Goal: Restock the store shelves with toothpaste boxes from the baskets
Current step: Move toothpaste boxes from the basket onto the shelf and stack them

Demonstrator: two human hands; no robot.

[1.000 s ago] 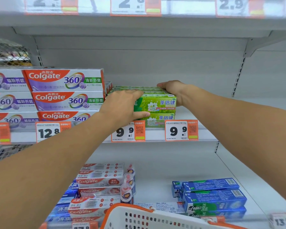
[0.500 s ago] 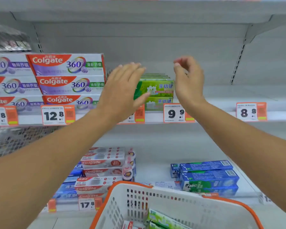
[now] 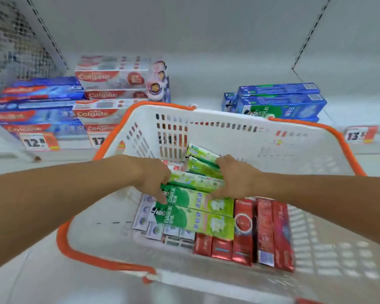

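Note:
A white basket with an orange rim [image 3: 239, 119] stands in front of me, holding green Darlie toothpaste boxes [image 3: 195, 220], red boxes [image 3: 263, 231] and pale grey boxes [image 3: 145, 213]. Both my hands are down inside it. My left hand [image 3: 154, 178] grips the left end of a stack of green boxes [image 3: 195, 181], and my right hand [image 3: 235, 178] grips the right end of the same stack. Two more green boxes lie flat just below my hands.
The lower shelf behind the basket carries red and white Colgate boxes [image 3: 119, 84], blue Colgate boxes [image 3: 37, 110] at the left and blue Darlie boxes [image 3: 281, 102] at the right. Price tags [image 3: 358, 134] line the shelf edge. Wire mesh [image 3: 11, 47] closes the far left.
My hands left the green boxes on the upper shelf, dropped down into the basket and took hold of a stack of green boxes. My view tilted from the upper shelf down to the basket.

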